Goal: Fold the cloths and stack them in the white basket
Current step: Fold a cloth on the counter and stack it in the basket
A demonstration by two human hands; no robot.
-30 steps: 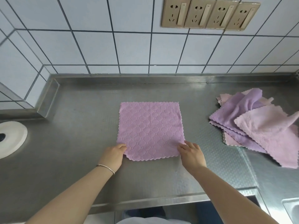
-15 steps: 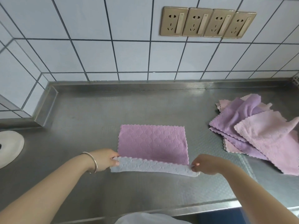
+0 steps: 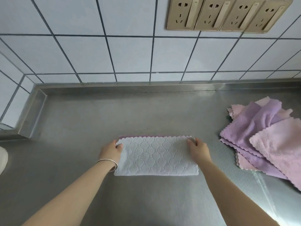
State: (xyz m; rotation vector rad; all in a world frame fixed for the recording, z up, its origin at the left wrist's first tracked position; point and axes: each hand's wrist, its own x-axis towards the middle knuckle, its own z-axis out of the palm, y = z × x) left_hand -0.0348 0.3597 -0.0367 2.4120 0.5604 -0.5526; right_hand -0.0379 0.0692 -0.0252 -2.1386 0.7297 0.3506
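Pinching the far corners of the cloth (image 3: 156,156), left hand (image 3: 110,151) and right hand (image 3: 198,150) complete the first fold on the counter (image 3: 81,121). Next: fold crosswise; basket not visible.

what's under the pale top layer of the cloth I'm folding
Under the pale top layer, only a thin purple strip of the same cloth's lower half shows along the far edge; the rest is covered.

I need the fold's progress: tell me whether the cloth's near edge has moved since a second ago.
Yes. The near edge was lifted and carried away from the person toward the tiled wall, and now lies on the far edge.
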